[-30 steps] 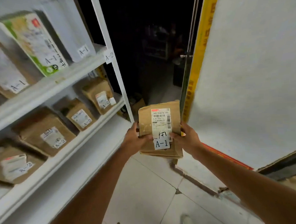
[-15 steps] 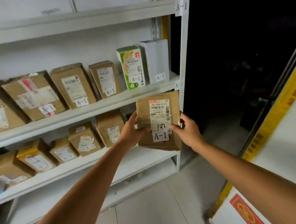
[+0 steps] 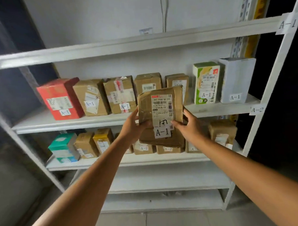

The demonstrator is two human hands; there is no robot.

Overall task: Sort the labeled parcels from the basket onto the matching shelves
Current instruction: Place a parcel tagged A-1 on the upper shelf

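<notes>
A white metal shelving unit [image 3: 272, 66] stands against a pale plastered wall [image 3: 108, 21]. A thin cable [image 3: 164, 11] runs down the wall, and grey floor tiles [image 3: 182, 220] lie below. To the right of the unit the room is dark. Paper tags on the right upright read A-1 [image 3: 288, 23] and A-2 [image 3: 257, 109].

The middle shelf [image 3: 94, 122] carries a row of upright boxes tagged A-1. A glossy red box [image 3: 60, 99] stands at its left end, followed by 4 taped brown cardboard boxes [image 3: 92, 98] and a green-and-white printed carton [image 3: 206, 83]. A plain white box [image 3: 236, 80] stands at its right end. The lower shelf [image 3: 129, 161] holds smaller boxes, several tagged A-2, among them a teal box [image 3: 63, 146] near its left end.

The parcel [image 3: 160, 110] is a flat, creased packet of brown cardboard with shiny tape and a printed shipping label. A white A-1 sticker [image 3: 162, 132] sits low on its face. It is held upright in front of the middle shelf's front edge, right of centre, covering part of 2 brown boxes behind it. The left hand [image 3: 132, 126] grasps its lower left side, thumb on the face. The right hand [image 3: 191, 126] grasps its lower right side, thumb at the label. The fingers of the 2 hands are hidden behind the parcel. Whether the parcel touches the shelf cannot be told.
</notes>
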